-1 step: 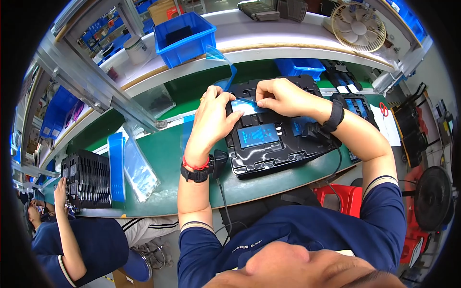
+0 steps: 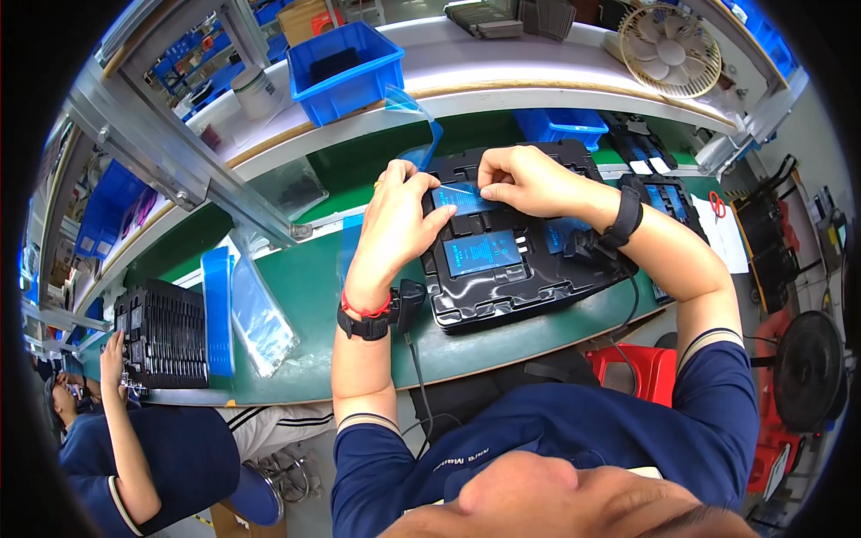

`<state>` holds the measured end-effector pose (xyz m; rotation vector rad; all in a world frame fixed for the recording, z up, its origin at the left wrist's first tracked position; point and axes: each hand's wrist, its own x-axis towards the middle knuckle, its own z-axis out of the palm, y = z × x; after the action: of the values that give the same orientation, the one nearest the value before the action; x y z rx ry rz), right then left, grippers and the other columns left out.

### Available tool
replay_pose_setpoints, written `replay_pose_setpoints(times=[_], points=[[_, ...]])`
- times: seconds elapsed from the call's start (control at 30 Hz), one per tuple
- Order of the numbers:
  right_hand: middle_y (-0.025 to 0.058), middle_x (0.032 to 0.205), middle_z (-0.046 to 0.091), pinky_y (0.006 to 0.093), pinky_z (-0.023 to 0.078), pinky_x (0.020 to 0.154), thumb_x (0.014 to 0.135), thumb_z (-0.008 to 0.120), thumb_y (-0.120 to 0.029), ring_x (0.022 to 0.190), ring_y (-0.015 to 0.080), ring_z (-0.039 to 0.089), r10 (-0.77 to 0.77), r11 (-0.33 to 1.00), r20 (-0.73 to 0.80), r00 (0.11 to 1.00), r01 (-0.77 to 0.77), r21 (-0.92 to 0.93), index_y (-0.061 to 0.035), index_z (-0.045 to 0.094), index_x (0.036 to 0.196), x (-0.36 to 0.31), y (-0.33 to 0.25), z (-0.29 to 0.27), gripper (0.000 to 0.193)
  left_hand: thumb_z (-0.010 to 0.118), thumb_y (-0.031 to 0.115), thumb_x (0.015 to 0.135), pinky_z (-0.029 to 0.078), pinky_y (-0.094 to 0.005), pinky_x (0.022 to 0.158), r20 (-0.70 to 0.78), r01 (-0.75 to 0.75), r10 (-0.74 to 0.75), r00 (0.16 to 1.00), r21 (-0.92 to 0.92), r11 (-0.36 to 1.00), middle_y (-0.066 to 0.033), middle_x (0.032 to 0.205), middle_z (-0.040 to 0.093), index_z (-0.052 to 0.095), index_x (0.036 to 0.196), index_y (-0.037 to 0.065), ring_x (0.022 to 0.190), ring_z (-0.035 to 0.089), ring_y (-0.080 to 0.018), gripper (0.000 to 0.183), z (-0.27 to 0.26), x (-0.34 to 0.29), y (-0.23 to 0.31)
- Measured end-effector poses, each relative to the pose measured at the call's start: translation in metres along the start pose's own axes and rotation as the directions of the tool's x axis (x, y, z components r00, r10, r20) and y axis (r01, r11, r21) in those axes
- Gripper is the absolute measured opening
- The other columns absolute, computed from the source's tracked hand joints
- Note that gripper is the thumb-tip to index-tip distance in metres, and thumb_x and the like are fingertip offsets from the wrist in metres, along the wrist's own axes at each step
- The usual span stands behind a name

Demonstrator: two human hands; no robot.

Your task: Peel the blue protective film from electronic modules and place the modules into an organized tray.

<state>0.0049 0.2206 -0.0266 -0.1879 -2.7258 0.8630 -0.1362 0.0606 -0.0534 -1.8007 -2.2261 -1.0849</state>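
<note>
A black moulded tray (image 2: 462, 305) lies on the green bench in front of me, with flat blue batteries in its pockets. One blue battery (image 2: 482, 253) lies uncovered in the near left pocket; another (image 2: 562, 235) is partly hidden by my right wrist. My left hand (image 2: 395, 215) rests at the left end of the upper battery (image 2: 462, 199), its thumb and forefinger apart on the edge. At that battery's right end, my right hand (image 2: 520, 184) pinches thumb against forefinger. What lies in the pinch looks like the edge of thin film, mostly hidden by the fingers.
Blue film (image 2: 430, 143) hangs from the shelf behind my left hand. A blue bin (image 2: 345, 76) and a fan (image 2: 668, 52) stand on the shelf. Red scissors (image 2: 717, 204) lie at right. To the left, a co-worker's hand (image 2: 112, 360) touches stacked black trays (image 2: 166, 336).
The white glare on the upper battery has faded, and its blue face now shows with a diagonal line across it. Both hands stay in nearly the same place.
</note>
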Motion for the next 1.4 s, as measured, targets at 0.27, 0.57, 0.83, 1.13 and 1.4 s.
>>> replay_pose_setpoints(times=[0.27, 0.57, 0.83, 1.13, 1.4], points=[[0.0103, 0.082, 0.062, 0.0283, 0.047, 0.071, 0.073, 0.069, -0.006, 0.081, 0.0170, 0.060, 0.064, 0.996, 0.127, 0.990, -0.056, -0.064, 0.0004, 0.060, 0.072, -0.001, -0.003, -0.006, 0.012, 0.073, 0.020, 0.070, 0.045, -0.0394, 0.084, 0.040, -0.018, 0.018, 0.999, 0.008, 1.000, -0.0160, 0.104, 0.051, 0.064, 0.099, 0.000, 0.100, 0.052, -0.0318, 0.037, -0.001, 0.001, -0.007], [0.0028, 0.087, 0.059, 0.0245, 0.047, 0.073, 0.083, 0.065, -0.014, 0.079, 0.0099, 0.056, 0.055, 0.608, 0.246, 0.968, -0.228, 0.761, -0.0052, 0.059, 0.081, -0.004, 0.009, -0.008, 0.011, 0.055, 0.002, 0.080, 0.045, -0.0358, 0.080, 0.055, 0.025, -0.012, 0.998, -0.229, 0.973, -0.0166, 0.100, 0.059, 0.062, 0.102, -0.002, 0.094, 0.058, -0.0329, 0.024, -0.012, 0.007, -0.019], [0.0026, 0.059, 0.054, 0.0174, 0.034, 0.032, 0.082, 0.064, -0.009, 0.038, 0.0047, 0.045, 0.428, 0.591, 0.264, 0.864, -0.489, 0.641, -0.0012, 0.057, 0.075, 0.012, 0.023, -0.003, 0.012, 0.059, 0.007, 0.081, 0.049, -0.0310, 0.076, -0.060, -0.019, 0.015, 0.998, -0.067, 0.998, -0.0196, 0.106, 0.061, 0.062, 0.107, 0.001, 0.098, 0.060, -0.0315, 0.027, -0.003, 0.005, -0.022], [0.0041, 0.060, 0.056, 0.0173, 0.030, 0.029, 0.079, 0.065, -0.006, 0.035, 0.0024, 0.041, 0.474, 0.561, 0.313, 0.823, -0.556, 0.613, 0.0002, 0.057, 0.075, 0.015, 0.025, -0.006, 0.012, 0.061, 0.011, 0.080, 0.047, -0.0404, 0.085, 0.000, 0.061, -0.062, 0.998, -0.122, 0.991, -0.0238, 0.110, 0.059, 0.063, 0.108, 0.003, 0.115, 0.050, -0.0356, 0.029, -0.004, 0.006, -0.021], [0.0038, 0.060, 0.055, 0.0173, 0.028, 0.029, 0.079, 0.066, -0.008, 0.035, 0.0023, 0.041, 0.484, 0.553, 0.318, 0.815, -0.567, 0.611, 0.0000, 0.056, 0.076, 0.015, 0.024, -0.006, 0.013, 0.062, 0.011, 0.079, 0.045, -0.0405, 0.088, 0.001, 0.070, -0.071, 0.997, -0.119, 0.990, -0.0246, 0.110, 0.059, 0.063, 0.107, 0.003, 0.114, 0.051, -0.0369, 0.030, -0.004, 0.006, -0.020]])
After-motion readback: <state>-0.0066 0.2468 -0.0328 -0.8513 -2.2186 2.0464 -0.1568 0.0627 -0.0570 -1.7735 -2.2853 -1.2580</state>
